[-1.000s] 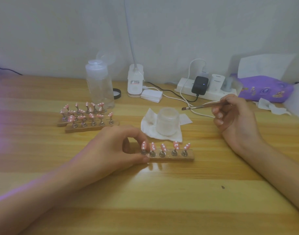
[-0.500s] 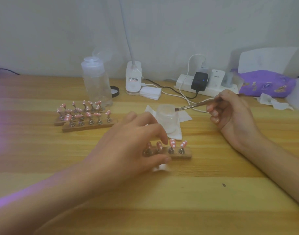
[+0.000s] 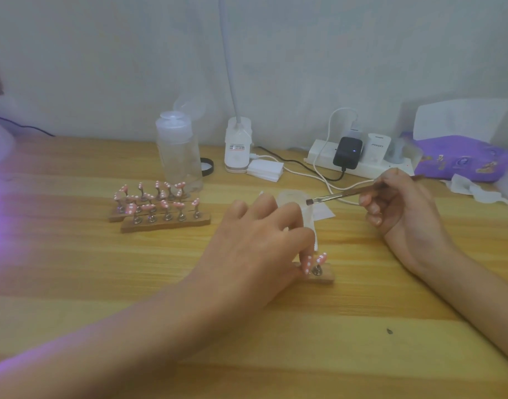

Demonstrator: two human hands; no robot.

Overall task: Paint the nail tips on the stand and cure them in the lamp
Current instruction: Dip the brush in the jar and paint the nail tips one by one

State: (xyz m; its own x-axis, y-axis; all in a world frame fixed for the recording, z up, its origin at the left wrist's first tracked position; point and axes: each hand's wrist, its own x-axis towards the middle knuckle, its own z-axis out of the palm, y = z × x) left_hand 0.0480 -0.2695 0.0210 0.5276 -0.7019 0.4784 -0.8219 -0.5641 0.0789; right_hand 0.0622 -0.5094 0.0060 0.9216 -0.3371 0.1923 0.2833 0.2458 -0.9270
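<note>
Nail tips (image 3: 321, 258) pink, white-dotted

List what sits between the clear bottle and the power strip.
In the head view: a black round cap, the white lamp base and a stack of white pads.

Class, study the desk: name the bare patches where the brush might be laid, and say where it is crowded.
Free: the near table strip between the forearms, and the left side before the two filled stands. Crowded: the back edge with bottle, lamp base, power strip and purple pack; the middle, round the jar and the near stand.
</note>
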